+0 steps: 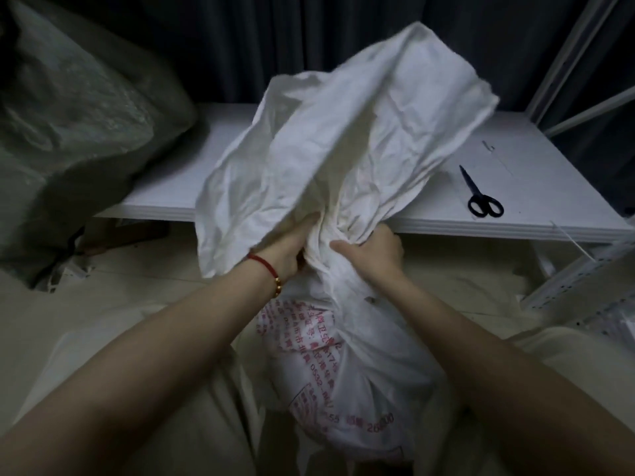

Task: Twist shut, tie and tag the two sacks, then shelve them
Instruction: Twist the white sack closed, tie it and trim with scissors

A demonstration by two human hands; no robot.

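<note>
A white woven sack (360, 365) with red printed lettering stands on the floor between the person's knees, just in front of a low white surface (178, 180). Its fabric is gathered into a narrow neck above the filled lower part, and both hands are closed round that neck. The left hand (292, 249) clasps it from the left with the fingers buried in the folds. The right hand (376, 250) clasps it from the right, thumb pointing across the bunched cloth toward the other hand. Above the grip, the loose upper part of the sack fans out wide and crumpled, leaning up and to the right over the front edge of the surface (its far end is a little blurred). A red cord bracelet (266, 266) with a small gold bead circles the left wrist.

Black-handled scissors (481, 197) lie flat on the right part of the surface, blades closed and pointing away, well apart from the sack. To the left a bulky grey-green sack (68, 115) rests against the surface's left end. A dark curtain (275, 46) hangs behind. White metal rack uprights (563, 60) rise at the right edge, and a perforated one (577, 280) slants across the lower right.
</note>
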